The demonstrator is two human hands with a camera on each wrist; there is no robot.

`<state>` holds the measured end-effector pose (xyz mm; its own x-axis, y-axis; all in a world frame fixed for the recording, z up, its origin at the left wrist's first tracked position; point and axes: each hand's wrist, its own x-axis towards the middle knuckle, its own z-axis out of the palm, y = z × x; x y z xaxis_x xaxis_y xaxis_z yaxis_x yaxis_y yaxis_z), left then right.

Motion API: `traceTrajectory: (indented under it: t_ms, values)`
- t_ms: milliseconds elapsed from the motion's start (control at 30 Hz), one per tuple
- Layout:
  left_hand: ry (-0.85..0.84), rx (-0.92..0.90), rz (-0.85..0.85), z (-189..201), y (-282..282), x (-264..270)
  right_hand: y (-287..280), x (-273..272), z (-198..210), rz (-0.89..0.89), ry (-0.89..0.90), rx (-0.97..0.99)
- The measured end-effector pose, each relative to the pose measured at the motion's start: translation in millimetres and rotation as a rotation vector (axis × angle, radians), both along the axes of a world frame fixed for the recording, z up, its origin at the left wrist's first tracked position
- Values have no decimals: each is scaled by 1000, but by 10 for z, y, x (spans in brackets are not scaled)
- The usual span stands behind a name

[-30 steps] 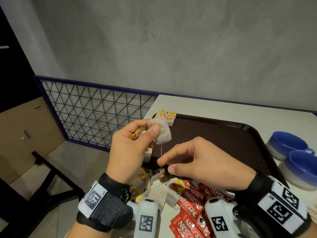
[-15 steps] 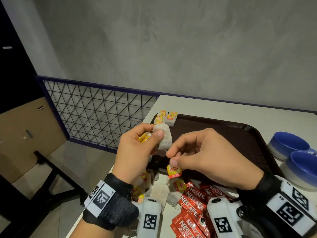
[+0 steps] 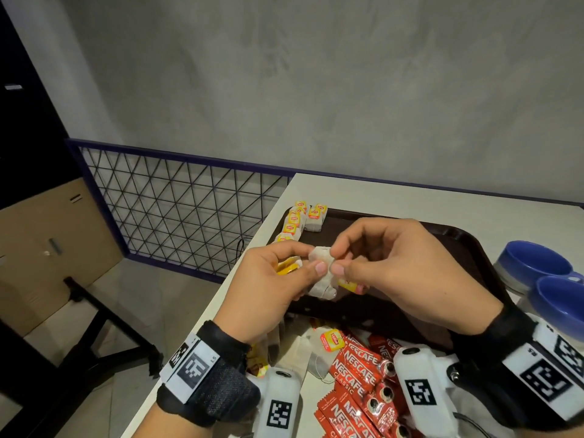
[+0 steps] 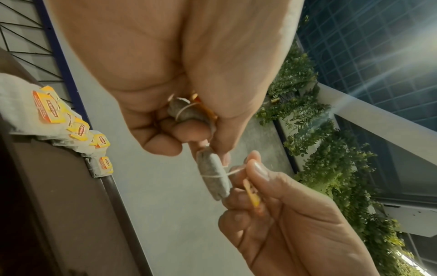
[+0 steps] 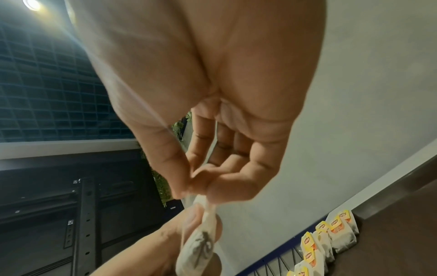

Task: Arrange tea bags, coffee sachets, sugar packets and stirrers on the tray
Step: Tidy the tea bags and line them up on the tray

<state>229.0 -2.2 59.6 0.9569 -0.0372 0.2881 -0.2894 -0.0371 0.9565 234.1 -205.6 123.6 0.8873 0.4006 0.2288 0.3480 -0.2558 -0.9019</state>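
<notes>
Over the near left part of the dark brown tray [image 3: 448, 238], both hands meet at one white tea bag [image 3: 322, 286]. My left hand [image 3: 308, 259] pinches the bag's upper end and also keeps a second, string-wound bag [image 4: 184, 112] tucked in its curled fingers. My right hand [image 3: 337, 260] pinches the bag's string [image 4: 236, 170], with the yellow tag [image 3: 349, 283] under its fingers. In the left wrist view the string runs round the tea bag [image 4: 214, 177]. Several tagged tea bags [image 3: 295, 224] lie in a row at the tray's far left corner.
Red Nescafe sachets [image 3: 357, 371] and loose tea bags [image 3: 300, 352] are piled on the white table [image 3: 395, 194] in front of the tray. Two blue cups [image 3: 534, 263] stand right of the tray. A wire railing [image 3: 177, 210] borders the table's left edge.
My right hand rose from low on the hanging string up to the bag, bringing the tag with it. The left hand came down a little, and the string no longer hangs free.
</notes>
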Motion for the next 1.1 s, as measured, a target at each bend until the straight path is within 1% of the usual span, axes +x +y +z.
traceTrajectory:
  t_ms: [167, 333, 600, 767, 1000, 1100]
  values:
    - [22, 25, -10, 4, -19, -7, -21, 18, -28, -13, -14, -12]
    - [5, 1, -27, 7, -40, -22, -10, 8, -28, -4, 63, 4]
    - [27, 38, -60, 5, -37, -21, -16, 4, 4, -63, 0, -46]
    - [53, 48, -83, -12, -25, -7, -58, 51, 6, -106, 14, 10]
    - [32, 108, -174, -19, -42, -25, -108, 56, 45, -53, -51, 56]
    - [18, 84, -197, -26, -44, -25, -124, 65, 44, -47, -53, 41]
